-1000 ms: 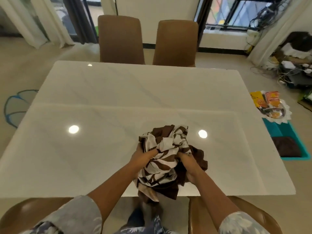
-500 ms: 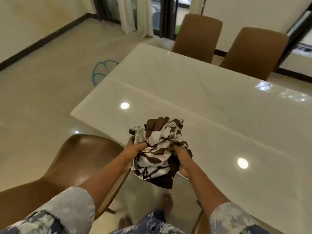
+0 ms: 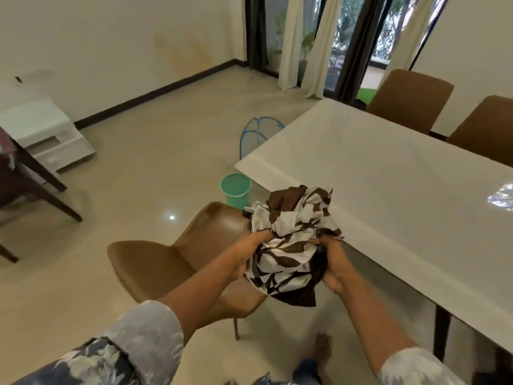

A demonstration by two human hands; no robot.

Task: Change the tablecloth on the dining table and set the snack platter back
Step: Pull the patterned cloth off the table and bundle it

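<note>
Both hands, L (image 3: 249, 254) & R (image 3: 331, 262), grip the bunched brown-white tablecloth (image 3: 291, 240) w/ curled fingers, held off the white table (image 3: 388, 176) edge, above a brown chair (image 3: 177, 262).

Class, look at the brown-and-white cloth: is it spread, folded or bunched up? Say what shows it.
Bunched up. The cloth is a crumpled, creased wad gripped between the left hand and the right hand.

Pale grey sleeves (image 3: 144, 329) printed with dark blue and white florals.
</note>
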